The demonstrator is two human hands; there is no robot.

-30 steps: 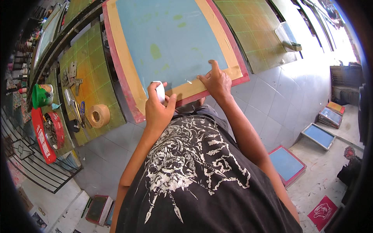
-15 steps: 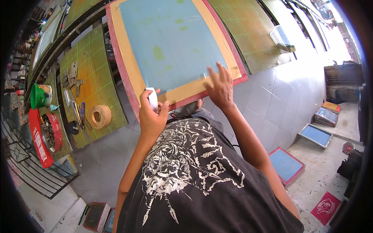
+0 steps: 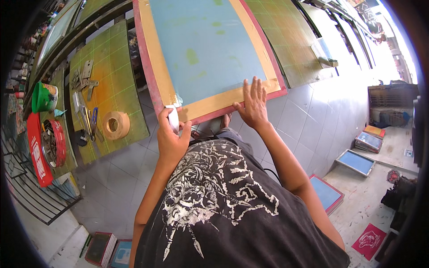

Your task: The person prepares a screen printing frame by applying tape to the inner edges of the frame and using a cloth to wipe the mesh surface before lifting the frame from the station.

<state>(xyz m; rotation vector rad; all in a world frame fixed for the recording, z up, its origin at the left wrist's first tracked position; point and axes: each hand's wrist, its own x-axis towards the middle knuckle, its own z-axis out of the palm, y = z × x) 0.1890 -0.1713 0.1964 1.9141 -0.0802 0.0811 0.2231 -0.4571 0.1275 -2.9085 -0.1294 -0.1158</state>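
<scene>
A screen-printing frame [image 3: 203, 53] with blue mesh and a pink-red rim lies in front of me, its edges lined with tan tape [image 3: 214, 102]. At its near left corner, my left hand [image 3: 172, 136] grips a white, rounded tape roll [image 3: 171, 117] between thumb and fingers. A clear, shiny strip [image 3: 177, 100] shows on the tan border just above that roll. My right hand [image 3: 254, 105] rests on the near right part of the border, palm down, fingers stretched out and holding nothing.
On a green gridded board [image 3: 107, 80] at left lie metal clamps, scissors [image 3: 94, 123] and a tan tape roll [image 3: 116, 125]. A green tub [image 3: 44, 98] and a red round tin [image 3: 53, 143] stand farther left. More frames [image 3: 355, 161] sit at lower right.
The view has shifted slightly. My right hand has come down from a raised, blurred pose to lie flatter on the border. My left hand still holds the white roll at the corner.
</scene>
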